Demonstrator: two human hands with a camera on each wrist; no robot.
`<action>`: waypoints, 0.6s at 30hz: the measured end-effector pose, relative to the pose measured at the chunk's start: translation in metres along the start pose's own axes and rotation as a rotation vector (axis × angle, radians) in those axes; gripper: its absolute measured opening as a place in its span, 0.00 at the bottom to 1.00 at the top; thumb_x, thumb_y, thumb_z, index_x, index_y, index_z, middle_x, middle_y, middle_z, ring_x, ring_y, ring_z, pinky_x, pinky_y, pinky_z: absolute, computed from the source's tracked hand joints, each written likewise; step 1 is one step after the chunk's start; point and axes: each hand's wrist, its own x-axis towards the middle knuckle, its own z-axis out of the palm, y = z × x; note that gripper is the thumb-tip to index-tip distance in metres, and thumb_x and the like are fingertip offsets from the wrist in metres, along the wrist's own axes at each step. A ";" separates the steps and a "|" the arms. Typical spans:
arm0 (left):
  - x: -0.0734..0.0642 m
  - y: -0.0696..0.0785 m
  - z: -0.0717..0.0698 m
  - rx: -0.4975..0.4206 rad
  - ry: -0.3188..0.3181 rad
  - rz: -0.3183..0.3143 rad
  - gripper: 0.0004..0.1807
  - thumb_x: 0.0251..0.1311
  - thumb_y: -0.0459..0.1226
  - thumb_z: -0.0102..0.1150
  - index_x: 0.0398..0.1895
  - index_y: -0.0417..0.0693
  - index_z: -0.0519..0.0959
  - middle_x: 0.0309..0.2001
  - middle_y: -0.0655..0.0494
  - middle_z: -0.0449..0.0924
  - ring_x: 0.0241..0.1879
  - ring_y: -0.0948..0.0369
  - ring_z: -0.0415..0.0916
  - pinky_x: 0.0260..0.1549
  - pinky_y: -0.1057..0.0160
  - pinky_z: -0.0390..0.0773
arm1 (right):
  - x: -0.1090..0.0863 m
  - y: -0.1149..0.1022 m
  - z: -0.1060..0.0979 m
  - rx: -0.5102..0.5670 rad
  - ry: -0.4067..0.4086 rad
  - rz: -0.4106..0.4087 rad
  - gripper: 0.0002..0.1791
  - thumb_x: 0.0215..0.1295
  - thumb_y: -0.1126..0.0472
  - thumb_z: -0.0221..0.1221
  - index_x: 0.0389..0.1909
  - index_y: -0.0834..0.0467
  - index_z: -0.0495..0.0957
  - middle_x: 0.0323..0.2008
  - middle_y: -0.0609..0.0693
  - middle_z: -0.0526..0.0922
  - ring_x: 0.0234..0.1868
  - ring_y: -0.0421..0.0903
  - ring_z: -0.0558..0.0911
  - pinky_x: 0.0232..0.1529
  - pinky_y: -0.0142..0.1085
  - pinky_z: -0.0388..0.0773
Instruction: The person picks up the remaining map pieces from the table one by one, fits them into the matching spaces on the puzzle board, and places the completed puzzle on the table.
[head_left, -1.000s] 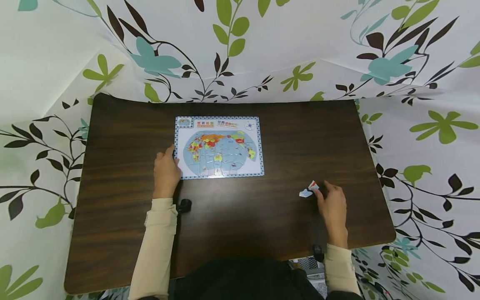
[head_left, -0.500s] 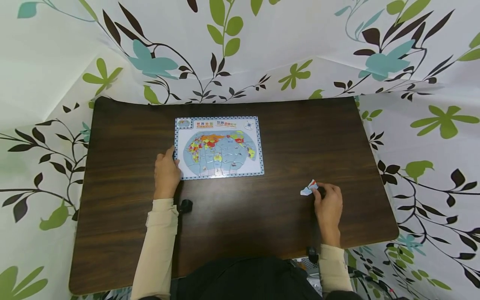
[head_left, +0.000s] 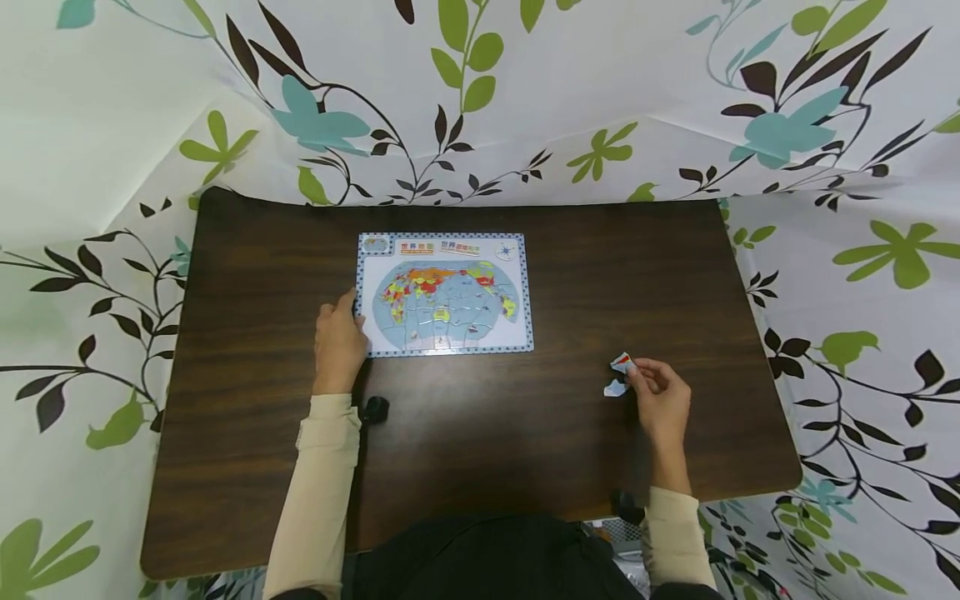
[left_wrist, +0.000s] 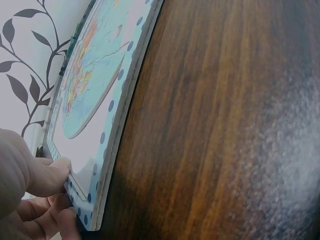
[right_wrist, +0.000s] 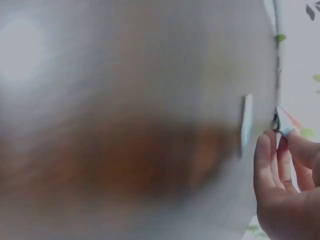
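A world map jigsaw puzzle (head_left: pixel 445 295) lies flat near the middle of the table, with a dotted blue border. My left hand (head_left: pixel 340 342) holds its left edge; in the left wrist view the thumb (left_wrist: pixel 47 176) rests on the border and the fingers curl at the edge beneath. To the right, my right hand (head_left: pixel 662 402) pinches a small puzzle piece (head_left: pixel 622 362), pale blue with a red part, between thumb and fingertips. In the right wrist view that held piece (right_wrist: pixel 283 120) stands tilted above the table. A second puzzle piece (head_left: pixel 616 388) lies on the wood just below it.
The dark wooden table (head_left: pixel 480 433) reaches back to a white wall cover with a leaf pattern (head_left: pixel 600 154). Both wrists carry black straps with small cameras, the left camera (head_left: pixel 376 409) close over the tabletop. Part of a chair or frame shows below the front edge.
My right hand has picked up one of the two small pieces, and it now sits apart from the other. The left hand stays at the board's edge.
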 end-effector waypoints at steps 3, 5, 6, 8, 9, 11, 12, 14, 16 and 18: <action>0.000 -0.001 0.000 0.006 -0.001 -0.002 0.28 0.73 0.32 0.48 0.75 0.44 0.62 0.58 0.29 0.68 0.52 0.38 0.70 0.46 0.37 0.73 | 0.009 -0.017 0.011 0.149 -0.101 0.046 0.12 0.63 0.70 0.65 0.45 0.73 0.81 0.35 0.56 0.85 0.30 0.39 0.87 0.36 0.29 0.83; 0.001 -0.001 0.000 0.008 -0.005 -0.008 0.28 0.73 0.32 0.48 0.75 0.44 0.62 0.58 0.29 0.68 0.52 0.38 0.70 0.46 0.36 0.73 | 0.016 -0.031 0.022 0.186 -0.185 0.049 0.13 0.63 0.71 0.64 0.46 0.74 0.80 0.37 0.60 0.85 0.30 0.44 0.87 0.37 0.34 0.84; 0.001 -0.001 0.000 0.010 -0.008 -0.014 0.28 0.73 0.32 0.48 0.75 0.44 0.62 0.59 0.29 0.68 0.52 0.38 0.70 0.47 0.36 0.73 | 0.020 -0.038 0.028 0.174 -0.230 0.036 0.13 0.64 0.70 0.64 0.46 0.74 0.80 0.38 0.62 0.85 0.31 0.46 0.87 0.38 0.36 0.84; 0.003 -0.002 0.000 0.014 -0.012 -0.027 0.28 0.74 0.33 0.48 0.76 0.45 0.61 0.59 0.30 0.68 0.53 0.38 0.70 0.48 0.36 0.73 | 0.026 -0.052 0.045 0.130 -0.313 -0.007 0.13 0.65 0.69 0.64 0.47 0.72 0.80 0.40 0.65 0.84 0.32 0.51 0.87 0.38 0.37 0.84; 0.003 -0.002 0.001 0.015 -0.014 -0.031 0.28 0.74 0.33 0.48 0.76 0.46 0.61 0.59 0.31 0.68 0.53 0.38 0.70 0.48 0.37 0.73 | 0.028 -0.058 0.054 0.105 -0.350 -0.032 0.12 0.65 0.68 0.64 0.47 0.71 0.81 0.40 0.66 0.84 0.33 0.53 0.87 0.38 0.37 0.84; 0.004 -0.002 0.001 0.015 -0.011 -0.034 0.28 0.74 0.33 0.48 0.76 0.46 0.62 0.59 0.31 0.68 0.53 0.39 0.70 0.48 0.37 0.74 | 0.030 -0.069 0.075 0.039 -0.402 -0.087 0.11 0.66 0.66 0.64 0.46 0.68 0.82 0.40 0.65 0.85 0.34 0.56 0.87 0.35 0.34 0.83; 0.004 -0.002 0.001 0.016 -0.007 -0.033 0.28 0.74 0.33 0.48 0.76 0.46 0.62 0.59 0.31 0.68 0.52 0.39 0.70 0.47 0.37 0.74 | 0.029 -0.074 0.086 0.001 -0.418 -0.109 0.10 0.66 0.65 0.64 0.45 0.67 0.83 0.39 0.64 0.85 0.34 0.57 0.86 0.33 0.33 0.83; 0.004 -0.002 0.001 0.013 -0.004 -0.029 0.28 0.74 0.33 0.48 0.75 0.46 0.62 0.58 0.31 0.68 0.52 0.39 0.71 0.46 0.38 0.74 | 0.025 -0.080 0.107 -0.074 -0.427 -0.137 0.09 0.66 0.63 0.65 0.43 0.64 0.84 0.38 0.61 0.86 0.34 0.55 0.86 0.31 0.29 0.81; 0.004 -0.002 0.001 0.015 0.000 -0.023 0.28 0.74 0.33 0.48 0.75 0.45 0.62 0.58 0.30 0.69 0.52 0.38 0.70 0.47 0.37 0.74 | 0.020 -0.083 0.125 -0.136 -0.413 -0.152 0.07 0.65 0.62 0.66 0.40 0.61 0.85 0.36 0.57 0.87 0.33 0.52 0.86 0.30 0.28 0.79; 0.004 -0.001 0.001 0.015 -0.002 -0.021 0.27 0.74 0.33 0.48 0.75 0.45 0.62 0.58 0.30 0.69 0.53 0.38 0.70 0.47 0.37 0.74 | 0.014 -0.084 0.138 -0.177 -0.391 -0.155 0.07 0.63 0.61 0.67 0.38 0.59 0.85 0.34 0.54 0.87 0.32 0.48 0.86 0.30 0.29 0.79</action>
